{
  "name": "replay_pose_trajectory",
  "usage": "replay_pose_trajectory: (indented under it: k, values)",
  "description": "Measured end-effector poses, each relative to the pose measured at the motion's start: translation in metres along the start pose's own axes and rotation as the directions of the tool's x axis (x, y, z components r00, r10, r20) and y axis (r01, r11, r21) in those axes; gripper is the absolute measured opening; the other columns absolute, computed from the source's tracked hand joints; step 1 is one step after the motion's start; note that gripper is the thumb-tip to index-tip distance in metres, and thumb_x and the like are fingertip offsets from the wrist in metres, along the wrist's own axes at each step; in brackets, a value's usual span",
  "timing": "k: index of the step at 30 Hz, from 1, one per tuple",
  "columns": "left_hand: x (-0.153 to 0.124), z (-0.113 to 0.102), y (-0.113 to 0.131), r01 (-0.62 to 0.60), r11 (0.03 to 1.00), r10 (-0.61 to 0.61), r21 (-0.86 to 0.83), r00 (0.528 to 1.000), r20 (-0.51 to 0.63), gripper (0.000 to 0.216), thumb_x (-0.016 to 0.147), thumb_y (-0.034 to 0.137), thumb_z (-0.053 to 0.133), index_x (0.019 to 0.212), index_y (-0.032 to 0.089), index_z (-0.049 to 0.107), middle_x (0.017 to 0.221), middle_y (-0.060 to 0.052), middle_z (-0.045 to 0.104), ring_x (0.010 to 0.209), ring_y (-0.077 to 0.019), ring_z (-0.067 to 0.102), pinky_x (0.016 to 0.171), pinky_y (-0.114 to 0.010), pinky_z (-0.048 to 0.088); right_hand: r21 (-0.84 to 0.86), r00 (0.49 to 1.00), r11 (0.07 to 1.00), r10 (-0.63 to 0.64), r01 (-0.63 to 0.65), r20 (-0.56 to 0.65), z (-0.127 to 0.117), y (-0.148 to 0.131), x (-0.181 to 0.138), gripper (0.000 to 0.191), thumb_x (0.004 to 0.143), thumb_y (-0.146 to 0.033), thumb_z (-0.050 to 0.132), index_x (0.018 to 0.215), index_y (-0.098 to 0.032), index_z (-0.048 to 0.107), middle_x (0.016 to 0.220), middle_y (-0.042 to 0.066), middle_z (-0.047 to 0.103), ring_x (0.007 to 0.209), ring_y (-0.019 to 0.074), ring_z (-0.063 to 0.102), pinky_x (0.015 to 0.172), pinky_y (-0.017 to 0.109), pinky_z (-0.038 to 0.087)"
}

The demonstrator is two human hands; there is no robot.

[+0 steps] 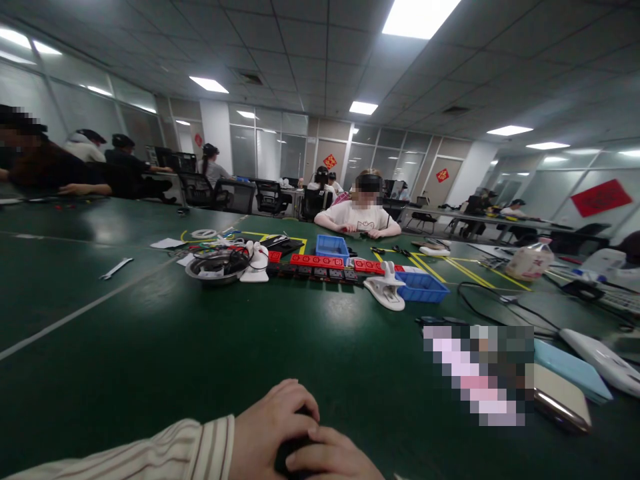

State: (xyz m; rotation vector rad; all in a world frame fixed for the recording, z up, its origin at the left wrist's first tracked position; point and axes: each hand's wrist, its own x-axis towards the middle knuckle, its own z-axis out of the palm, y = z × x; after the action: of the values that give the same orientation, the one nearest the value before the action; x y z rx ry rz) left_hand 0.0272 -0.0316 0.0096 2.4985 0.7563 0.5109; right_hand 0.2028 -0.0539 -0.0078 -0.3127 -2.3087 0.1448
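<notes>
My left hand, in a cream striped sleeve, rests low in the view at the near edge of the green table. Against it lies my right hand, partly cut off by the bottom of the picture. The fingers of both hands curl around a small black object. Most of it is hidden, so its kind does not show.
Across the table stand a metal bowl of cables, red power strips, a white clamp and blue bins. Phones and a power bank lie at right. A person sits opposite.
</notes>
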Motion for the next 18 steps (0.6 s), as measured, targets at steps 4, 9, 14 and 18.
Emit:
replay_pose_trajectory:
  k: [4,9,14,18]
  values:
    - [0.0,-0.004,0.004,0.008,1.0,-0.008,-0.03,1.0,0.013,0.06,0.057,0.044,0.071,0.11,0.025,0.051,0.107,-0.004,0.055,0.099,-0.0251,0.054,0.107,-0.053,0.019,-0.084,0.941,0.995,0.022,-0.053,-0.339,0.007,0.0,0.0,0.035,0.1,-0.039,0.027,0.089,-0.027,0.058,0.077,-0.004,0.066,0.085,0.012,0.06,0.095,0.027,0.04]
    - [-0.001,0.011,-0.002,0.016,0.989,-0.004,0.149,0.997,-0.079,0.055,0.062,0.052,0.068,0.101,0.018,0.049,0.1,-0.007,0.056,0.095,-0.026,0.055,0.106,-0.06,0.015,-0.136,0.948,0.959,0.214,-0.25,-0.235,-0.018,-0.003,0.014,0.046,0.093,-0.059,0.029,0.093,-0.019,0.053,0.079,0.001,0.061,0.072,0.0146,0.057,0.074,0.029,0.044]
    - [0.0,0.03,-0.009,0.038,0.97,-0.021,0.239,0.997,-0.075,0.049,0.056,0.043,0.072,0.097,0.022,0.056,0.087,-0.002,0.057,0.086,-0.0255,0.056,0.101,-0.065,0.018,-0.146,0.938,0.934,0.301,-0.326,-0.17,-0.017,-0.003,0.011,0.063,0.087,-0.07,0.019,0.077,-0.018,0.053,0.072,0.003,0.056,0.066,0.0162,0.052,0.061,0.029,0.04]
    - [0.0,0.02,-0.001,0.065,0.99,-0.059,0.127,0.997,-0.046,0.048,0.047,0.035,0.075,0.092,0.025,0.059,0.092,-0.001,0.057,0.087,-0.0241,0.056,0.103,-0.062,0.018,-0.125,0.964,0.956,0.257,-0.264,-0.065,-0.018,-0.008,0.01,0.057,0.092,-0.062,0.022,0.092,-0.018,0.057,0.077,0.004,0.058,0.072,0.0168,0.052,0.064,0.029,0.042]
